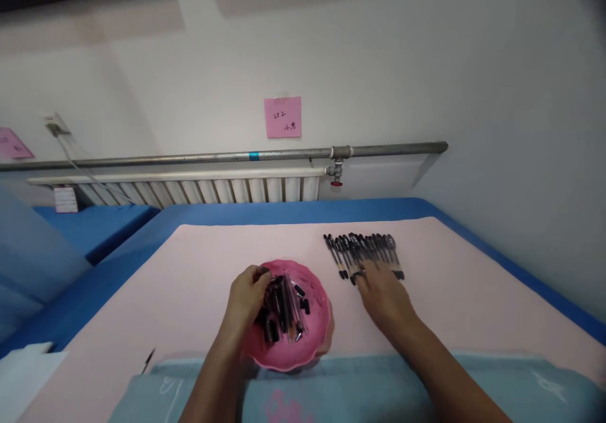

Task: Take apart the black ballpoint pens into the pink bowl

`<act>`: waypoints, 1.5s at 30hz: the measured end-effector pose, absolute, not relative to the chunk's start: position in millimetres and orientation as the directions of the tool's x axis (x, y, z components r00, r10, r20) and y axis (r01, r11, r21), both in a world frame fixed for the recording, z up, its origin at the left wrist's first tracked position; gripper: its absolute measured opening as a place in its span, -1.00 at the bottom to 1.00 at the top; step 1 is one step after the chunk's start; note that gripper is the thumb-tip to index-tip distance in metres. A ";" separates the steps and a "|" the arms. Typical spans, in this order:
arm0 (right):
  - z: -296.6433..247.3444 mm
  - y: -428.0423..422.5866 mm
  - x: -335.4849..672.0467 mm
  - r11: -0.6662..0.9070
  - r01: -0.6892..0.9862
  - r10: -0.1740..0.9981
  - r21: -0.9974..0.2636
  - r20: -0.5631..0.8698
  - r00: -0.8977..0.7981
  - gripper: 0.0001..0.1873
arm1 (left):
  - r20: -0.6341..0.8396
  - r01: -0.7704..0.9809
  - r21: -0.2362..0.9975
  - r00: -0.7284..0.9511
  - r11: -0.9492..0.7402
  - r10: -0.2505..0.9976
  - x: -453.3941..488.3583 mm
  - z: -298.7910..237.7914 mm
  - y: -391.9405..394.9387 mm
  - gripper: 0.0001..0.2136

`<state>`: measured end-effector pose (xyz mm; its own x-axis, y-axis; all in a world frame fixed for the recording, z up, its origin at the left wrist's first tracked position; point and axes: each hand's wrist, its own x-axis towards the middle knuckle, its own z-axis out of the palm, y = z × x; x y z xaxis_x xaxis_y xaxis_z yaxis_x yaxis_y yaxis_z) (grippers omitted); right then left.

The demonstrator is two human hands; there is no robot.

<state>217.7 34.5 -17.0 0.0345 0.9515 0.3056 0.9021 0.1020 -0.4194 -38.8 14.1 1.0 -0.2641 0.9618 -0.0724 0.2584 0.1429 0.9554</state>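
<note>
A pink scalloped bowl (286,355) stands near the front edge of the pink table cover, holding pens (284,306) and loose black caps (300,290). My left hand (249,293) is at the bowl's left rim, its fingers curled closed. Something dark shows by the fingertips, too small to name. Beyond the bowl, to the right, clear-barrelled pens (341,256) with black caps lie side by side in a row. My right hand (379,284) rests over the near ends of this row, fingers stretched forward onto the pens and partly hidden from view.
Pale blue cloth (341,388) runs along the front edge. A small dark pen-like piece (148,360) lies at the near left, and white sheets (28,372) are further left. Behind the blue-edged table (293,211) are a radiator (246,189) and a pipe (199,158).
</note>
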 end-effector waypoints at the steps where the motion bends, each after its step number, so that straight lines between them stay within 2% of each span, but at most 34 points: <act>1: -18.4 35.9 221.0 0.071 0.910 0.960 -0.408 0.276 0.049 -0.86 | -0.068 0.306 0.941 -0.256 0.148 0.964 -38.7 0.7 14.0 -0.92; 5: -20.0 36.3 221.7 -0.005 0.923 0.983 -0.384 0.169 0.076 -0.84 | -0.036 0.550 0.825 -0.174 0.127 0.984 -37.7 -0.9 13.6 -0.91; 7: -17.4 35.8 220.3 -0.021 0.922 0.987 -0.387 0.137 0.080 -0.82 | -0.025 0.581 0.807 -0.147 0.106 0.989 -37.2 -1.7 13.5 -0.90; 10: -10.2 35.1 221.1 -0.053 0.907 0.988 -0.417 0.110 0.108 -0.81 | -0.018 0.534 0.840 -0.142 0.092 0.990 -35.7 -2.4 13.1 -0.90; 14: -2.4 28.8 220.6 -0.066 0.858 0.985 -0.510 0.102 0.137 -0.77 | -0.018 0.330 0.942 -0.143 0.065 0.990 -30.7 -0.8 10.7 -0.90; 16: -1.9 21.1 214.5 -0.037 0.782 0.991 -0.622 0.078 0.109 -0.75 | -0.067 0.158 0.984 -0.121 0.086 0.990 -27.1 1.9 8.8 -0.87; 17: -2.3 16.2 209.6 -0.021 0.704 0.996 -0.710 0.043 0.074 -0.75 | -0.099 0.071 0.992 -0.101 0.107 0.990 -25.3 3.8 7.8 -0.85; 19: -3.0 4.7 197.2 -0.054 0.371 0.994 -0.927 -0.084 -0.065 -0.76 | -0.154 -0.084 0.985 -0.051 0.149 0.987 -22.2 8.6 6.0 -0.80; 20: -2.6 -1.3 190.4 -0.096 0.223 0.980 -0.970 -0.131 -0.147 -0.76 | -0.167 -0.156 0.974 -0.022 0.162 0.986 -21.0 11.3 5.0 -0.77; 22: 0.3 -12.5 177.6 -0.172 0.067 0.943 -0.983 -0.184 -0.278 -0.76 | -0.172 -0.299 0.938 0.039 0.175 0.984 -19.1 16.2 3.1 -0.72; 26: 11.6 -26.9 161.8 -0.240 0.056 0.882 -0.969 -0.242 -0.404 -0.78 | -0.156 -0.466 0.863 0.118 0.194 0.981 -16.5 20.3 -0.4 -0.70; 30: 21.1 -30.7 160.3 -0.256 0.195 0.814 -0.947 -0.320 -0.485 -0.95 | -0.154 -0.455 0.872 0.092 0.180 0.984 -20.2 19.7 0.8 -0.70; 35: 23.7 -27.6 172.6 -0.204 0.300 0.824 -0.932 -0.329 -0.461 -0.91 | -0.144 -0.442 0.894 -0.128 0.073 0.981 -41.2 23.5 7.4 -0.66; 39: 17.2 -19.5 183.1 -0.195 0.322 0.869 -0.926 -0.316 -0.381 -0.89 | -0.163 -0.208 0.970 -0.158 0.128 0.974 -45.9 18.0 9.1 -0.62; 42: 12.7 -15.5 182.5 -0.242 0.307 0.888 -0.920 -0.338 -0.312 -0.90 | -0.199 -0.033 0.980 -0.069 0.197 0.978 -35.7 7.1 8.5 -0.63; 45: 11.9 -15.8 177.3 -0.282 0.265 0.879 -0.922 -0.359 -0.315 -0.91 | -0.179 0.078 0.981 0.000 0.178 0.984 -25.6 -0.3 8.0 -0.68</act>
<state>177.3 -15.8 11.9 -0.3149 0.8786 -0.3591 0.2646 -0.2821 -0.9222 -25.6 8.0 -0.3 -0.0002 0.9839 -0.1786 0.0782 0.1780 0.9809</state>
